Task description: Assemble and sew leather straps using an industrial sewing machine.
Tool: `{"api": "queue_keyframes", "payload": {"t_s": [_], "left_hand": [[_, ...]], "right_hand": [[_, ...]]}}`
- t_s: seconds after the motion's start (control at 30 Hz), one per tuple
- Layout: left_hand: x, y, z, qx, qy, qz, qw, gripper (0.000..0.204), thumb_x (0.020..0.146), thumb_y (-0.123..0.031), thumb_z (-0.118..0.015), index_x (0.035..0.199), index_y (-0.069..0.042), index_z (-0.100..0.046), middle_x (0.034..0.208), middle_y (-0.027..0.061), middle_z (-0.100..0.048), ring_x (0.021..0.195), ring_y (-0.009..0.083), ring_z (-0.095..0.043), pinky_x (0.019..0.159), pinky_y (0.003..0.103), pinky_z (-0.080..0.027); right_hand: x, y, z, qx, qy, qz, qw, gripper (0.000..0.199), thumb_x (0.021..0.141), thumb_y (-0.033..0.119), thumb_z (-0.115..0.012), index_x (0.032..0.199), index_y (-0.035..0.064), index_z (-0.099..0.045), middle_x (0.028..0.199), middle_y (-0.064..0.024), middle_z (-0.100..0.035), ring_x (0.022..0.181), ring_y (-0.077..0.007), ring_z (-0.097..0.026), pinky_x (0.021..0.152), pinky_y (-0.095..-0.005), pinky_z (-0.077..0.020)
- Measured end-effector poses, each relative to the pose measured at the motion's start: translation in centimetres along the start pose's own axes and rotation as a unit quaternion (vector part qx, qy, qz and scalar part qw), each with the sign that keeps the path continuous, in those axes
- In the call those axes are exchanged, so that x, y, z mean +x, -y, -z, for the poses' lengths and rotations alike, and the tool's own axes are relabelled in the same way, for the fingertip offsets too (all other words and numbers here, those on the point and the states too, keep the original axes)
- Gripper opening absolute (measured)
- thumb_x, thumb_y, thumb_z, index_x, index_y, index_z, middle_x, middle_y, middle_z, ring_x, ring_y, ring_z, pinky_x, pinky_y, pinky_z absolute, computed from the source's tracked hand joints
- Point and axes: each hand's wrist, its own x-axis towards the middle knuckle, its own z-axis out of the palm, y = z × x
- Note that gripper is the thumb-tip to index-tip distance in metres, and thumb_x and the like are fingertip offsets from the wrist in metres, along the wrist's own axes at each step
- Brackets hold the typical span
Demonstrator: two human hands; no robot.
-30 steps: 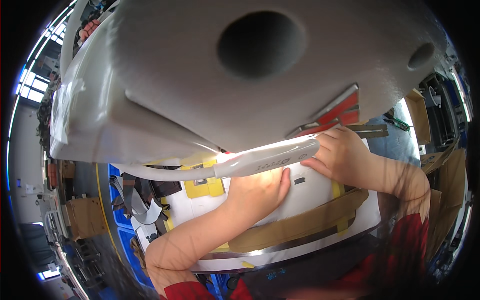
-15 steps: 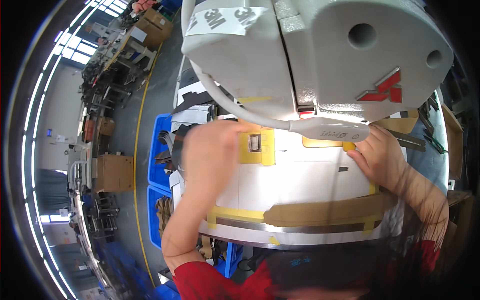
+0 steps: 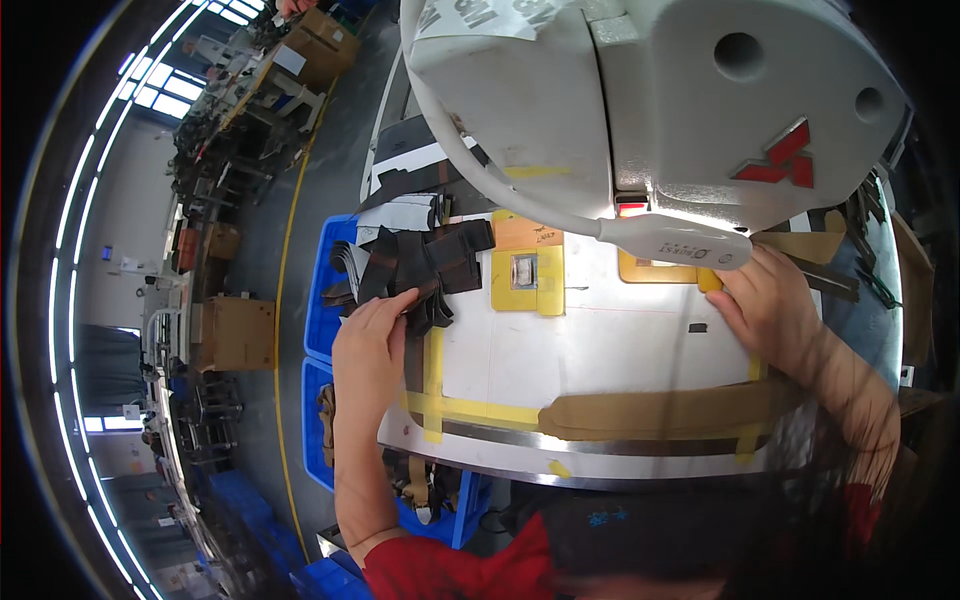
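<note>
My left hand (image 3: 372,330) reaches to the left edge of the white work table (image 3: 600,345), its fingers closed on a dark strap from the pile of dark brown straps (image 3: 420,265) lying there. My right hand (image 3: 765,305) rests at the right of the table, just under the white lamp arm (image 3: 670,240) of the big white sewing machine head (image 3: 650,100). Its fingers touch a yellow template frame (image 3: 655,270); whether it grips anything I cannot tell. A yellow clamp plate (image 3: 527,272) sits between the hands.
A long brown leather strip (image 3: 660,410) lies along the table's near steel edge, held by yellow tape. Blue bins (image 3: 325,300) hang at the table's left side with more straps. Cardboard boxes (image 3: 235,330) and other workstations stand on the grey floor to the left.
My view has swung left and back from the machine. My left hand moved from the table's middle out to the strap pile at the left edge. My right hand stayed near the lamp arm.
</note>
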Motion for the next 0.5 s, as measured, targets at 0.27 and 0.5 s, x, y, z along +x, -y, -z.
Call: {"api": "queue_keyframes", "payload": {"t_s": [0.27,0.5], "left_hand": [[3.2,-6.3,-2.7,-0.164,-0.126,-0.164,0.965,0.029,0.075,0.004,-0.062,0.100,-0.011,-0.065,0.086,0.0075,-0.061,0.077,0.0242,-0.061,0.065,0.032,-0.048],[7.3,-12.3,-8.3,-0.287,0.076,-0.184,0.937,0.013,0.083,-0.020,-0.063,0.093,-0.013,-0.067,0.080,0.0086,-0.062,0.074,0.0295,-0.059,0.065,0.039,-0.047]], "right_hand": [[-0.1,-0.1,0.2,-0.009,0.013,-0.021,1.000,0.024,0.073,0.013,-0.067,0.091,-0.0014,-0.058,0.095,-0.0149,-0.059,0.095,-0.0319,-0.058,0.086,-0.0392,-0.0461],[0.0,-0.3,0.5,0.011,-0.010,-0.013,1.000,0.019,0.072,0.013,-0.067,0.083,0.0009,-0.057,0.090,-0.0165,-0.055,0.096,-0.0342,-0.053,0.088,-0.0440,-0.0424]]}}
